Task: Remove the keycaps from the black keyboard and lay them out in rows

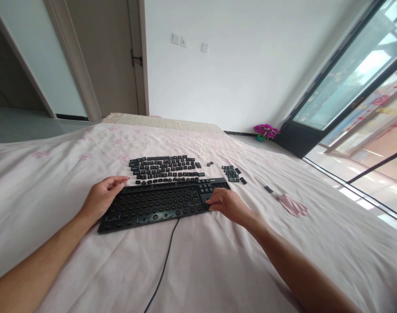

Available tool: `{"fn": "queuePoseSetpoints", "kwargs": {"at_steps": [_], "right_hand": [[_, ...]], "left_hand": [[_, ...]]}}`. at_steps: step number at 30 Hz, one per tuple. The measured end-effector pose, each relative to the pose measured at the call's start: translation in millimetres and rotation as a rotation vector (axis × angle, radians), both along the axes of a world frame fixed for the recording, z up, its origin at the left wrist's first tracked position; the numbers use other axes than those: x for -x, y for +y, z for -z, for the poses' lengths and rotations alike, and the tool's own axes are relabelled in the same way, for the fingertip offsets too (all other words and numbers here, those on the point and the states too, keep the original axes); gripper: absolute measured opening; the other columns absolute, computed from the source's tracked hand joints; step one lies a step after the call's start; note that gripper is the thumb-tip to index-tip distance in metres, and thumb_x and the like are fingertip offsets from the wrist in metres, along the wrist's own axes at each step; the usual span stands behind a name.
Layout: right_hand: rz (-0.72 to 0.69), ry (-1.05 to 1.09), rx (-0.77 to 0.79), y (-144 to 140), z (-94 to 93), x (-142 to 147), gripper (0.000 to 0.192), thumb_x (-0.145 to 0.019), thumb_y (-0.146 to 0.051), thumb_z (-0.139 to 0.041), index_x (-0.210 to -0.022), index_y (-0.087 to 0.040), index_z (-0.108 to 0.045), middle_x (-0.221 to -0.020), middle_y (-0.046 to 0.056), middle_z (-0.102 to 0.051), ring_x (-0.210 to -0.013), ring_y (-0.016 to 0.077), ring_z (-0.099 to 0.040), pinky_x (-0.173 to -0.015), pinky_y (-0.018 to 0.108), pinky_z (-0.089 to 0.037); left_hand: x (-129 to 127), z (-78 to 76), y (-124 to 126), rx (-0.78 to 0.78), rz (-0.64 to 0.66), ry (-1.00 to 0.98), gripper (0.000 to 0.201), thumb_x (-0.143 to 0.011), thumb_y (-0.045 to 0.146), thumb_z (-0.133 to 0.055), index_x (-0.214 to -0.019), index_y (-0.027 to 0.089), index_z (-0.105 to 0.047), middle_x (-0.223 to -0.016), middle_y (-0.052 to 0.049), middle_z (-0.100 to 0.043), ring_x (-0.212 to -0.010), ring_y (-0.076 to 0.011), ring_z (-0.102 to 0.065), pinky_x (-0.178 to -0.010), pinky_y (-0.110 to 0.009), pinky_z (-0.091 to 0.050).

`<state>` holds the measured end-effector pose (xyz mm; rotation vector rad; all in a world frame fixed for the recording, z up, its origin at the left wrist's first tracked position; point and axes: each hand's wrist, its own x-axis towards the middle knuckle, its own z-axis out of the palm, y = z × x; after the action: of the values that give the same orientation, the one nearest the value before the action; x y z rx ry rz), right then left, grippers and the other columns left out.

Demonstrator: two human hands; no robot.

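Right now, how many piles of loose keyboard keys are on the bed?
3. A big group laid in rows just behind the keyboard, a tiny pair to its right, and a small cluster further right, past the right hand. Hands could hide more.

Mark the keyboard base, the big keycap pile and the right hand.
keyboard base (159, 204), head view, bare switch field at its middle.
big keycap pile (165, 168), head view, centre of the rows.
right hand (229, 204), head view, back of the hand.
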<state>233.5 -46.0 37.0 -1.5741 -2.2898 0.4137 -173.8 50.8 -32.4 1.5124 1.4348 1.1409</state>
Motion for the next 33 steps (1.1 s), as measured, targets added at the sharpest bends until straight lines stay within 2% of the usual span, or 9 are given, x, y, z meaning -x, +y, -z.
{"fn": "queuePoseSetpoints", "kwargs": {"at_steps": [5,13,18,22,26,33], "right_hand": [[0.012,0.028,0.032,2.3,0.1,0.9,0.01,-0.079,-0.018,-0.071,-0.084,-0.024,-0.077,-0.084,0.0,-0.069,-0.078,0.0146,-0.063,-0.069,0.023,-0.043],[-0.006,-0.177,0.014,-3.0,-13.4,11.7,0.011,-0.082,-0.017,-0.068,-0.081,-0.025,-0.076,-0.086,-0.002,-0.07,-0.074,0.0135,-0.063,-0.061,0.023,-0.036],[-0.019,-0.294,-0.061,-13.0,-6.5,14.7,0.018,-0.09,-0.019,-0.058,-0.084,-0.026,-0.074,-0.084,0.0,-0.067,-0.071,0.0136,-0.06,-0.056,0.025,-0.031],[0.042,-0.43,-0.188,-29.1,8.6,19.3,0.023,-0.096,-0.021,-0.048,-0.099,-0.026,-0.071,-0.083,0.004,-0.064,-0.076,0.0174,-0.056,-0.057,0.028,-0.031],[0.048,-0.537,-0.298,-41.4,22.3,21.6,0.036,-0.093,-0.01,-0.047,-0.124,-0.021,-0.06,-0.094,0.009,-0.063,-0.083,0.0214,-0.052,-0.067,0.033,-0.036],[0.039,-0.55,-0.295,-50.7,26.8,23.3,0.048,-0.085,-0.004,-0.051,-0.13,-0.02,-0.057,-0.106,0.012,-0.062,-0.091,0.025,-0.05,-0.074,0.037,-0.039]], "left_hand": [[0.6,0.3,0.2,0.005,0.003,0.013,0.049,-0.076,0.054,-0.065,-0.111,0.02,-0.069,-0.095,-0.006,-0.074,-0.083,-0.0207,-0.069,-0.066,-0.024,-0.052],[0.1,0.4,0.2,0.001,-0.004,0.005,0.05,-0.074,0.055,-0.066,-0.11,0.02,-0.07,-0.099,-0.006,-0.074,-0.088,-0.022,-0.069,-0.068,-0.024,-0.053],[0.9,1.4,1.1,0.008,0.009,-0.007,0.048,-0.075,0.054,-0.067,-0.11,0.021,-0.07,-0.098,-0.006,-0.075,-0.086,-0.0211,-0.069,-0.069,-0.024,-0.053],[1.2,2.1,1.0,0.001,0.006,-0.006,0.049,-0.075,0.054,-0.066,-0.111,0.02,-0.07,-0.098,-0.007,-0.075,-0.086,-0.0215,-0.069,-0.069,-0.025,-0.053],[1.1,1.9,-0.3,-0.005,0.01,0.01,0.049,-0.076,0.054,-0.066,-0.111,0.02,-0.07,-0.098,-0.007,-0.075,-0.086,-0.0218,-0.069,-0.067,-0.024,-0.052],[1.0,2.2,0.6,-0.012,0.022,0.023,0.048,-0.077,0.054,-0.065,-0.111,0.02,-0.069,-0.103,-0.007,-0.074,-0.091,-0.0224,-0.069,-0.072,-0.025,-0.053]]}}
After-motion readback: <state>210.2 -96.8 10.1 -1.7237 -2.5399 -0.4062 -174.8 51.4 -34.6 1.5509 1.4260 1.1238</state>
